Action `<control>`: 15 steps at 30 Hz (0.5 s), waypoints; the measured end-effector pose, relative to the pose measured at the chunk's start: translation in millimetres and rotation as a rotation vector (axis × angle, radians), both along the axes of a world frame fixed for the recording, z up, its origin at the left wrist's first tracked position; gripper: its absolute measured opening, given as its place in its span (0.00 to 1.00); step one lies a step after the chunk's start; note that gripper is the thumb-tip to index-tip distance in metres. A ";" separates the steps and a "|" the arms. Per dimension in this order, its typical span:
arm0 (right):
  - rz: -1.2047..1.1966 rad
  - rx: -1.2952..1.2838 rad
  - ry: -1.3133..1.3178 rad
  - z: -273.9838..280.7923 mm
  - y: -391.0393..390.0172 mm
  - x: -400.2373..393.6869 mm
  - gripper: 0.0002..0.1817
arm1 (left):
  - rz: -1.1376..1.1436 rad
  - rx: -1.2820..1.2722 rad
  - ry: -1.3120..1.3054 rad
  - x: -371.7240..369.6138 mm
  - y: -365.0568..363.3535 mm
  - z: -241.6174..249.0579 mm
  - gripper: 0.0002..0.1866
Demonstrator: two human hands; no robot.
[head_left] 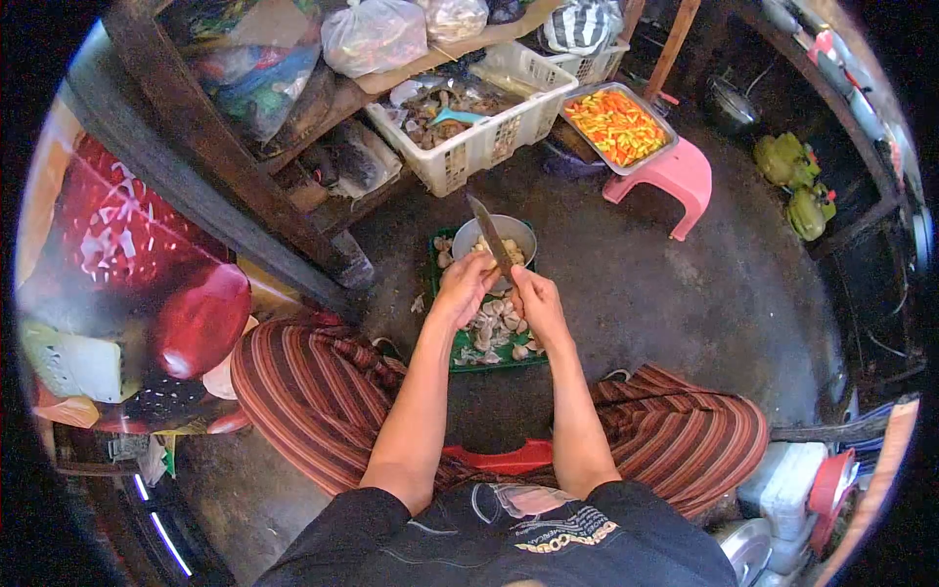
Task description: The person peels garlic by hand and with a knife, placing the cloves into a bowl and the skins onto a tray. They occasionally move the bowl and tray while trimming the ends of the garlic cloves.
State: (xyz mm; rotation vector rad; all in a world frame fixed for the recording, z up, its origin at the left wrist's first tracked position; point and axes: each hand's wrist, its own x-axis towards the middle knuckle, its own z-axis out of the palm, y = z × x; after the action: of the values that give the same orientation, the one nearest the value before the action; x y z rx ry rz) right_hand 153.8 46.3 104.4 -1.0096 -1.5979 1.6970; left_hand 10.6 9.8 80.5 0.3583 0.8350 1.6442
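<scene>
A knife [492, 233] is gripped in my right hand [540, 305], its blade pointing away from me and up to the left. My left hand [466, 288] is closed close beside the blade, fingertips pinched together; whatever they hold is too small to make out. Beyond both hands sits a grey bowl [525, 236] with peeled pale garlic cloves [511, 251] in it. The bowl rests on a green tray [489, 364]. Unpeeled garlic cloves and loose skins [496, 321] lie on the tray below my hands, with garlic bulbs [443, 250] at its left side.
A white plastic basket [453, 168] of mixed goods stands at the shelf. Cut red and yellow chillies fill a metal tray [671, 147] on a pink stool [685, 186]. Green gas cylinders [807, 210] stand far right. My crossed legs [303, 401] flank the green tray.
</scene>
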 end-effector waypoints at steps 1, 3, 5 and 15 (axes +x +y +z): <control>-0.001 0.000 -0.001 3.0 0.0 1.0 0.22 | -0.022 0.002 0.008 0.8 0.4 1.5 0.07; 0.022 0.045 -0.023 9.0 0.5 2.5 0.22 | -0.026 0.013 0.004 0.8 0.0 2.8 0.08; 0.026 0.033 -0.018 8.5 1.8 3.2 0.23 | -0.027 0.023 0.000 -0.5 0.6 1.1 0.09; -0.032 -0.030 0.057 -0.8 5.8 5.8 0.21 | -0.101 0.048 0.087 -0.9 -3.5 2.7 0.13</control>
State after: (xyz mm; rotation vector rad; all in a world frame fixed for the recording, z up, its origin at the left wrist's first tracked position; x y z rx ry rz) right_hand 159.6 52.0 103.6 -0.9880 -1.5168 1.7169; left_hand 9.7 6.3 83.2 0.5012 0.8304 1.5659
